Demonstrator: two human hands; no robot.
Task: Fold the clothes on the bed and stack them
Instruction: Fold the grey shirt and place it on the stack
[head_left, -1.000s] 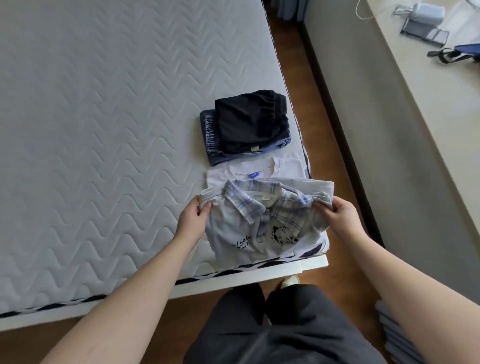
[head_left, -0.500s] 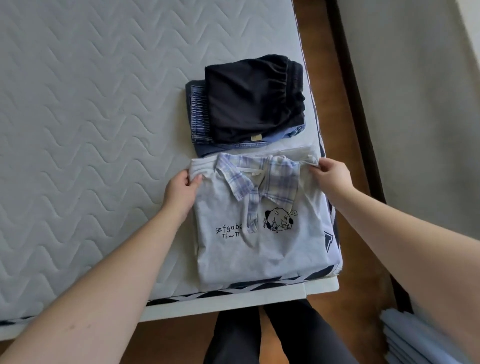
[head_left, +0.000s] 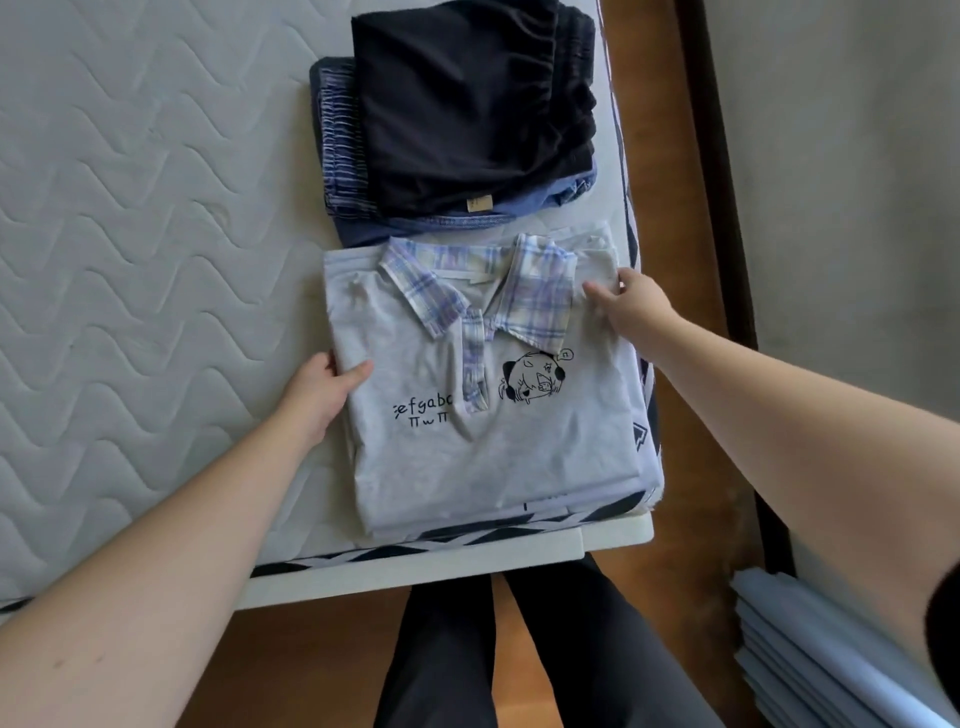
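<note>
A folded grey polo shirt (head_left: 483, 415) with a plaid collar (head_left: 467, 286) lay flat at the lower centre of the frame, on the near right corner of the mattress (head_left: 130, 234). A cartoon print (head_left: 532, 382) and a line of black lettering (head_left: 423, 410) faced up on its front. The shirt rested on another folded pale garment (head_left: 592, 501), whose edges showed along the shirt's lower and right sides.

The left hand (head_left: 322, 387) was at the shirt's left edge, centre left of the frame. Its thumb lay on top of the fabric and its fingers were tucked at or under the edge, so the hand pinched the shirt's side.

The right hand (head_left: 631, 306) was at the shirt's upper right corner, just beside the collar. Its fingers were bent down onto the fabric; whether they gripped the cloth or only pressed it could not be determined.

A second stack sat directly above the shirt in the upper centre of the frame: a folded black garment (head_left: 467, 109) with an elastic waistband on top of a folded blue striped garment (head_left: 343, 150). This stack touched or nearly touched the shirt's collar edge.

Folded pale blue fabric (head_left: 810, 639) lay on the floor at the lower right of the frame.
</note>
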